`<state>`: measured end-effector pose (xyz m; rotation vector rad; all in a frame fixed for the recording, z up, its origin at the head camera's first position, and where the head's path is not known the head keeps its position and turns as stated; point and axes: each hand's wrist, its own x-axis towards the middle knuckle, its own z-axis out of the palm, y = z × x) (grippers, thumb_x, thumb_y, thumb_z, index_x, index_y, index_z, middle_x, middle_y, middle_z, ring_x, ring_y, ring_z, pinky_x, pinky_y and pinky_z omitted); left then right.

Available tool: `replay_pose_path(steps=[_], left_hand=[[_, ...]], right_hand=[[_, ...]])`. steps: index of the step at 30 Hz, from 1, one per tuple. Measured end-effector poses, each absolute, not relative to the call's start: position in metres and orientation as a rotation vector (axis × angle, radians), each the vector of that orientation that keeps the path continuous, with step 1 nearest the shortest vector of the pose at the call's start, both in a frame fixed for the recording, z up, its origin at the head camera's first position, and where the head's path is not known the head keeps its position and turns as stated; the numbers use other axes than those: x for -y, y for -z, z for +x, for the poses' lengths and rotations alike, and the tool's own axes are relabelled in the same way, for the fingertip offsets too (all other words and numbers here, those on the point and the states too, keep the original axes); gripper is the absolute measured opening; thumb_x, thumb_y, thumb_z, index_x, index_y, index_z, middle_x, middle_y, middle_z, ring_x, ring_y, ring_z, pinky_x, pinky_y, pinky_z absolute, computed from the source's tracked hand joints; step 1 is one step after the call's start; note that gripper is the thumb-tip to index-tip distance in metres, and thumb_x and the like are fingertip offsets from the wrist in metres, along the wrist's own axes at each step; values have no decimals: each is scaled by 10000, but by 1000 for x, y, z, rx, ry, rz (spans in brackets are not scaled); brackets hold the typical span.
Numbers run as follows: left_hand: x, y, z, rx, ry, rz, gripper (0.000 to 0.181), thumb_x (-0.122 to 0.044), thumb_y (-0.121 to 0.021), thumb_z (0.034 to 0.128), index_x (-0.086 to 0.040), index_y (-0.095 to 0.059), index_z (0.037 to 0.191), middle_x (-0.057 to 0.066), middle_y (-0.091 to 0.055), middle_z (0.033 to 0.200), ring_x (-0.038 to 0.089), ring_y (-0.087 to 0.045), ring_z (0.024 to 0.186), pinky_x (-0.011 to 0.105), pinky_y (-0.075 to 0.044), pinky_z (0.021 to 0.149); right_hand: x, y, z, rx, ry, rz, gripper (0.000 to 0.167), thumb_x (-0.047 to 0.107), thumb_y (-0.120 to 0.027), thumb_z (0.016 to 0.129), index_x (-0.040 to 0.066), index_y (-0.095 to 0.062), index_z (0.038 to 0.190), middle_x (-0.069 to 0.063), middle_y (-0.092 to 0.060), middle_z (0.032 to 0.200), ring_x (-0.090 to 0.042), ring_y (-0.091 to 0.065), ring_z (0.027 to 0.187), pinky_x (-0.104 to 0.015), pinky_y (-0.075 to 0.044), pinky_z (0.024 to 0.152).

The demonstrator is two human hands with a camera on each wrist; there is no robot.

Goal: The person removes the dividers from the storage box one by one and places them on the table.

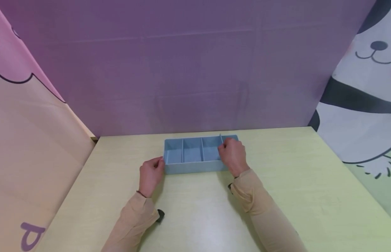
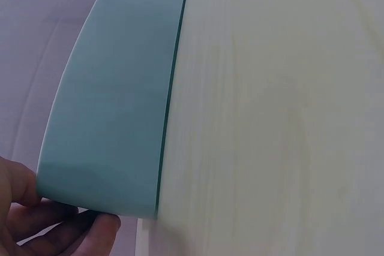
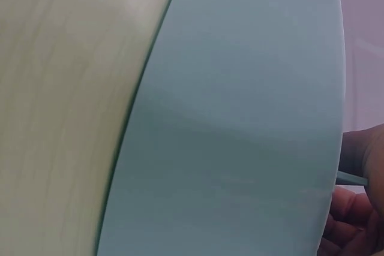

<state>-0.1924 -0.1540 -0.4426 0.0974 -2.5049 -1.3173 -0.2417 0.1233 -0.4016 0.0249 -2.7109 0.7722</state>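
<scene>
A blue compartment organizer box (image 1: 192,167), long and shallow, stands on the table with thin dividers across it. My left hand (image 1: 150,175) holds its left end; in the left wrist view the fingertips (image 2: 105,229) lie against the end wall and the thumb is by the rim. Over the right part of the box, my right hand (image 1: 234,155) pinches a thin divider (image 3: 353,178), whose edge stands slightly above the rim. That hand hides much of the rightmost compartment. No contents show in the compartments that I can see.
The pale wooden table (image 1: 201,213) extends around the box. A purple cloth backdrop (image 1: 195,77) hangs behind its far edge. Printed panels stand at both sides, the right one with a panda (image 1: 365,91).
</scene>
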Motion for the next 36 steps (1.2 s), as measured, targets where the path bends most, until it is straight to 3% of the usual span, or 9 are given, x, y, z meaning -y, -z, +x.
replay_pose_path(steps=[23,31,36], left_hand=[[154,444,-194,2500,1311,89,277,-132,-538,932,20,-702,1097,158,-708,1016,225,-619,818,315,-450,680],[154,444,-194,2502,1322,96,274,-133,-540,936,13,-703,1099,156,-710,1001,213,-576,728,276,-410,596],[153,444,-194,2508,1319,111,282,-139,-535,936,15,-701,1104,157,-707,1018,225,-621,798,314,-459,650]], right_hand=[[-129,399,-241,2618,-787,57,285,127,-541,787,121,-491,506,-20,-479,480,-224,-465,456,-350,-352,443],[-130,399,-242,2583,-790,75,278,124,-536,781,131,-486,508,-12,-467,466,-217,-448,440,-347,-350,444],[-129,398,-241,2579,-783,61,246,129,-543,788,120,-528,542,-28,-514,504,-227,-483,463,-365,-378,461]])
